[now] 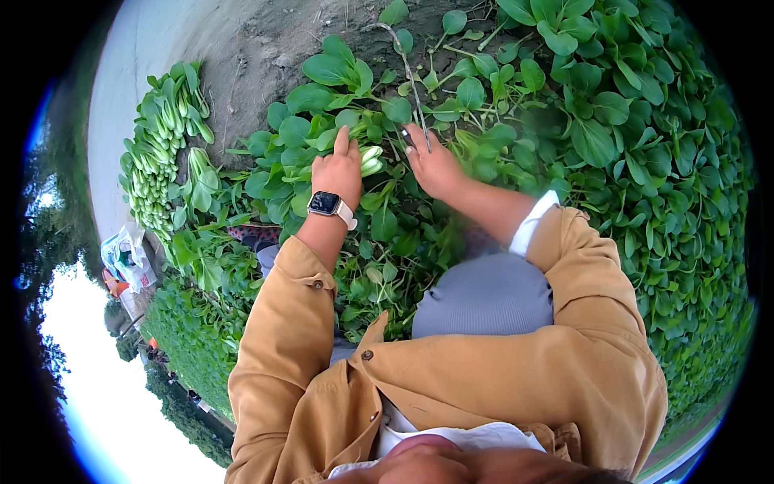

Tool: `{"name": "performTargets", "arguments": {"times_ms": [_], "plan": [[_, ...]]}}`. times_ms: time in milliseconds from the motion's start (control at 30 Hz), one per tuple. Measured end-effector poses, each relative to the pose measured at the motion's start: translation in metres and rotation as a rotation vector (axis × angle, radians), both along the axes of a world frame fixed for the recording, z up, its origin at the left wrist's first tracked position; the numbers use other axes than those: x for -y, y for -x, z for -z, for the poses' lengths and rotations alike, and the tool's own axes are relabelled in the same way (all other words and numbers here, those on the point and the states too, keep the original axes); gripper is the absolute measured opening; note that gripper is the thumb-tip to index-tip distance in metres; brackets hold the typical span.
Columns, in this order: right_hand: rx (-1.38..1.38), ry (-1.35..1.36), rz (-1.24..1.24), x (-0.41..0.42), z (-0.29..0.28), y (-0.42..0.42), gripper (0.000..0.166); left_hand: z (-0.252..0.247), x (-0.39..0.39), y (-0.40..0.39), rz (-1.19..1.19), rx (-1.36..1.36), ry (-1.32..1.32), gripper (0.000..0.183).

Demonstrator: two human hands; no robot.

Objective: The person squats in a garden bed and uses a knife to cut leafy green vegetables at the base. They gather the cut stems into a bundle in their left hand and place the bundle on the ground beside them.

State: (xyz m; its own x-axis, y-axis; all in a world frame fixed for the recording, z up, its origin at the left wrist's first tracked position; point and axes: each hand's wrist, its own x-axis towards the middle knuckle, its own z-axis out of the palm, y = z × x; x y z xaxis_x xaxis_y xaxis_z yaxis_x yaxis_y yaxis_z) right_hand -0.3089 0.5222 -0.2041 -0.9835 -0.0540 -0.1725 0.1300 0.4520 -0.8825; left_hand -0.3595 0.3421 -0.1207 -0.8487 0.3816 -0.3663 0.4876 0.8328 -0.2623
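My left hand [338, 170], with a watch [325, 204] on its wrist, rests over green leafy plants. Beside its fingers lie the pale stalks of a bok choy [370, 161]; whether the fingers grip it, I cannot tell. To the right, my right hand [432, 160] is closed around a small dark-ended tool [407, 137], mostly hidden in the palm. A thin grey cord or stem [411, 78] runs from above down onto the back of that hand. Leaves [311, 130] surround both hands.
Several harvested bok choy [163, 139] lie piled on the left by a pale path [115, 109]. One more bunch [201, 179] lies next to them. A plastic bag [128, 257] stands farther along. Dense growing greens [659, 199] fill the right side; bare soil [260, 66] shows above.
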Motion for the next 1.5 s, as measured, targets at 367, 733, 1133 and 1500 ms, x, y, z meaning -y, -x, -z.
{"name": "performTargets", "arguments": {"times_ms": [367, 733, 1133, 1500], "plan": [[-0.060, -0.055, 0.002, 0.006, 0.023, 0.004, 0.050, -0.002, 0.018, -0.015, 0.192, -0.078, -0.107, 0.035], [-0.531, -0.180, 0.014, 0.008, 0.090, 0.024, 0.037, -0.003, 0.016, -0.012, 0.054, 0.090, -0.147, 0.068], [0.076, 0.459, 0.069, -0.016, 0.053, -0.008, 0.049, -0.071, 0.006, -0.060, -0.020, 0.089, -0.293, 0.069], [0.480, 1.082, -0.097, 0.012, -0.061, -0.001, 0.033, -0.119, 0.016, -0.121, -0.895, 0.432, -1.191, 0.067]]}}
